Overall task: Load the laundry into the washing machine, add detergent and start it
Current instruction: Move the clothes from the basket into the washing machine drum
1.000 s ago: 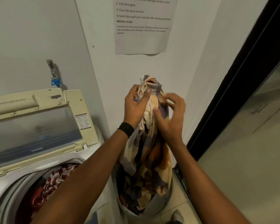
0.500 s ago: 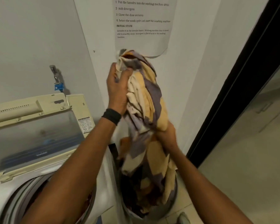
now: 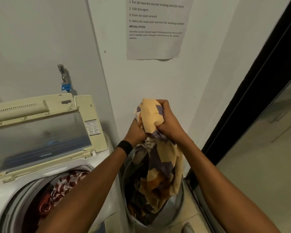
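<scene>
A long patterned cloth (image 3: pixel 160 158) in cream, purple and orange hangs from both my hands down into the grey laundry basket (image 3: pixel 176 209) on the floor. My right hand (image 3: pixel 166 120) grips its bunched top. Just below and to the left, my left hand (image 3: pixel 136 132) grips the same cloth. The top-loading washing machine (image 3: pixel 10 190) stands at the left with its lid (image 3: pixel 40 132) raised. Red and white patterned laundry (image 3: pixel 67 182) lies in its drum, partly hidden by my left forearm.
A water tap (image 3: pixel 64 78) with a blue fitting sticks out of the wall above the machine. An instruction sheet (image 3: pixel 156 27) hangs on the wall ahead. A dark door frame (image 3: pixel 252 91) and glass door run along the right, close to the basket.
My left hand has come down from high near the sheet to just under my right hand, which moved up to the cloth's top. The cloth's raised part is lower now.
</scene>
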`<control>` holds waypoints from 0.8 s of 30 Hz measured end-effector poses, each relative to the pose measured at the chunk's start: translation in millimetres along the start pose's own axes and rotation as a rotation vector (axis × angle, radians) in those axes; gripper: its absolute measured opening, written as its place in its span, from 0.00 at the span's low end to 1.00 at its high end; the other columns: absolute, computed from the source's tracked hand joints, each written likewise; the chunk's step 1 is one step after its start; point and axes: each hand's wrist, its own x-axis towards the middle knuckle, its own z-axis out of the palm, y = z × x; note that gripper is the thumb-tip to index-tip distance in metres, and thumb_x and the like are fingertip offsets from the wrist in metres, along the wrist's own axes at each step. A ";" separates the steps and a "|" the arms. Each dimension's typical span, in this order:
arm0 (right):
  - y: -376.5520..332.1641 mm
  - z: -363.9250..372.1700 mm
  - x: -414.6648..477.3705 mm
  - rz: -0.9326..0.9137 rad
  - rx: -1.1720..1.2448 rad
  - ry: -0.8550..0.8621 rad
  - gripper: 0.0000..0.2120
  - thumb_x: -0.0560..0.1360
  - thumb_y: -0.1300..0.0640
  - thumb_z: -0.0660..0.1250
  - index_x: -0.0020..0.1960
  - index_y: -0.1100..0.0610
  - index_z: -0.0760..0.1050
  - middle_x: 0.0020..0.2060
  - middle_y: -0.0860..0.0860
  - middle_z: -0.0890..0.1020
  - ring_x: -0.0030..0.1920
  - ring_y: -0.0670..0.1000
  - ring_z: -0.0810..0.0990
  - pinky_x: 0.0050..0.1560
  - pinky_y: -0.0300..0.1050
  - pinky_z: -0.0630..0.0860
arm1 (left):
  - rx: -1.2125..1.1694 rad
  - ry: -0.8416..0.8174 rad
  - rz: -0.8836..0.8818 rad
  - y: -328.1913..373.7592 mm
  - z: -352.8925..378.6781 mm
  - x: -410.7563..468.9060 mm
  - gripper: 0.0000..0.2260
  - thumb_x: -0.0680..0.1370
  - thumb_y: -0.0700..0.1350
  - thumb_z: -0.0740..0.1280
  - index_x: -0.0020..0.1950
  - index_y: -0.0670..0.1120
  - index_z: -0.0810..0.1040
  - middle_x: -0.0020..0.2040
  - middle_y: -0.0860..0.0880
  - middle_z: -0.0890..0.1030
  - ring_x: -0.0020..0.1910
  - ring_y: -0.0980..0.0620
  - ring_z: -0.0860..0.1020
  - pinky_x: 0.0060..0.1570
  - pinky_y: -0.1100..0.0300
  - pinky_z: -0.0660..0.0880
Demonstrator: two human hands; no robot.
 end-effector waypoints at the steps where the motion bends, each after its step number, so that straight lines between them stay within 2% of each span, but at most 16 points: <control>1: 2.3 -2.7 1.1 -0.035 -0.041 -0.040 0.32 0.76 0.64 0.71 0.75 0.57 0.61 0.63 0.49 0.72 0.58 0.44 0.75 0.55 0.28 0.71 | -0.037 0.067 0.004 0.7 1.5 1.1 0.47 0.68 0.61 0.71 0.78 0.37 0.60 0.73 0.40 0.71 0.70 0.45 0.72 0.73 0.53 0.68; 3: 10.7 -13.6 0.8 -0.099 -0.055 -0.070 0.36 0.74 0.58 0.71 0.78 0.54 0.60 0.68 0.49 0.70 0.66 0.45 0.72 0.59 0.22 0.66 | -0.054 0.148 0.030 -1.8 6.4 5.0 0.42 0.71 0.58 0.72 0.78 0.39 0.62 0.72 0.40 0.73 0.71 0.44 0.73 0.74 0.46 0.69; 4: 18.6 -21.0 -1.4 -0.116 -0.051 -0.063 0.38 0.73 0.56 0.72 0.79 0.51 0.59 0.70 0.48 0.68 0.69 0.45 0.70 0.62 0.23 0.65 | -0.051 0.181 0.036 -3.8 6.4 6.9 0.38 0.74 0.54 0.72 0.77 0.39 0.63 0.72 0.40 0.74 0.71 0.43 0.73 0.74 0.42 0.69; 6: 42.7 -33.4 -14.0 -0.079 -0.034 -0.048 0.44 0.73 0.51 0.76 0.81 0.42 0.55 0.75 0.44 0.64 0.74 0.42 0.65 0.68 0.28 0.64 | -0.077 0.253 0.040 -7.8 0.2 11.1 0.31 0.77 0.49 0.70 0.76 0.39 0.65 0.72 0.40 0.73 0.72 0.41 0.73 0.74 0.39 0.68; 8: 66.6 -28.2 -36.2 0.080 0.072 -0.084 0.48 0.72 0.48 0.79 0.81 0.39 0.52 0.78 0.42 0.62 0.75 0.40 0.64 0.71 0.36 0.66 | -0.167 0.271 0.028 -2.2 -9.3 16.1 0.29 0.79 0.51 0.68 0.76 0.43 0.63 0.74 0.40 0.71 0.73 0.40 0.71 0.75 0.40 0.67; 10: 91.8 -3.8 -59.3 0.246 0.199 -0.165 0.39 0.73 0.51 0.79 0.79 0.46 0.63 0.73 0.46 0.73 0.70 0.44 0.74 0.72 0.50 0.73 | -0.292 0.257 -0.028 10.9 -7.5 20.2 0.24 0.86 0.51 0.58 0.79 0.41 0.61 0.77 0.38 0.69 0.74 0.38 0.69 0.75 0.40 0.66; 12: 109.2 22.3 -74.7 0.336 0.210 -0.183 0.25 0.74 0.50 0.78 0.69 0.49 0.75 0.62 0.48 0.83 0.62 0.48 0.82 0.66 0.60 0.77 | -0.392 0.254 -0.120 13.9 -5.0 27.5 0.22 0.89 0.48 0.47 0.81 0.40 0.59 0.78 0.37 0.67 0.75 0.36 0.67 0.76 0.39 0.64; 14: 108.6 28.9 -72.7 0.325 0.152 -0.056 0.17 0.73 0.52 0.77 0.61 0.50 0.80 0.56 0.51 0.85 0.58 0.53 0.83 0.62 0.62 0.78 | -0.399 0.297 -0.118 16.5 -8.5 30.3 0.21 0.89 0.47 0.48 0.80 0.40 0.61 0.77 0.38 0.69 0.74 0.35 0.68 0.77 0.40 0.63; 15: 103.5 22.9 -66.5 0.302 0.112 0.028 0.14 0.74 0.56 0.76 0.59 0.52 0.81 0.55 0.53 0.85 0.57 0.54 0.83 0.62 0.59 0.79 | -0.368 0.348 -0.085 18.6 -14.1 29.3 0.18 0.88 0.46 0.53 0.77 0.41 0.65 0.73 0.39 0.72 0.71 0.37 0.72 0.76 0.43 0.65; 16: 95.0 13.3 -59.1 0.284 0.092 0.099 0.13 0.75 0.59 0.75 0.59 0.54 0.81 0.55 0.54 0.85 0.58 0.54 0.82 0.62 0.53 0.79 | -0.334 0.406 -0.036 19.4 -20.8 28.0 0.17 0.85 0.44 0.61 0.73 0.43 0.67 0.70 0.41 0.75 0.68 0.42 0.75 0.73 0.47 0.68; 18: 68.6 -15.3 -42.7 0.209 0.101 0.216 0.15 0.77 0.63 0.73 0.63 0.58 0.80 0.58 0.52 0.84 0.59 0.47 0.81 0.56 0.34 0.77 | -0.199 0.521 0.071 14.7 -35.2 24.6 0.23 0.77 0.40 0.70 0.71 0.43 0.68 0.64 0.46 0.78 0.64 0.54 0.77 0.67 0.54 0.73; 19: 52.6 -28.8 -35.0 0.150 0.111 0.257 0.14 0.78 0.63 0.72 0.63 0.59 0.80 0.57 0.50 0.84 0.56 0.42 0.81 0.53 0.31 0.75 | -0.120 0.553 0.110 10.2 -38.5 21.2 0.25 0.76 0.38 0.71 0.71 0.40 0.68 0.62 0.47 0.78 0.62 0.58 0.78 0.66 0.58 0.73; 21: 20.7 -45.0 -22.1 0.048 0.152 0.307 0.11 0.78 0.62 0.71 0.60 0.60 0.79 0.50 0.46 0.84 0.48 0.36 0.80 0.49 0.32 0.74 | 0.010 0.585 0.136 2.7 -36.9 7.8 0.29 0.73 0.39 0.69 0.72 0.39 0.66 0.63 0.45 0.78 0.62 0.52 0.78 0.63 0.62 0.73; 23: -4.0 -45.4 -9.2 0.002 0.193 0.335 0.09 0.78 0.63 0.71 0.57 0.59 0.77 0.47 0.46 0.82 0.44 0.36 0.79 0.45 0.32 0.75 | 0.105 0.550 0.148 1.4 -26.6 -3.7 0.29 0.71 0.39 0.69 0.70 0.52 0.65 0.63 0.42 0.76 0.62 0.42 0.78 0.62 0.55 0.76; 24: -12.4 -41.1 -2.0 -0.014 0.219 0.349 0.09 0.77 0.64 0.71 0.56 0.59 0.76 0.46 0.46 0.82 0.44 0.37 0.79 0.45 0.32 0.75 | 0.168 0.519 0.163 1.2 -22.9 -5.7 0.31 0.71 0.38 0.70 0.67 0.61 0.63 0.64 0.41 0.75 0.63 0.40 0.77 0.64 0.50 0.76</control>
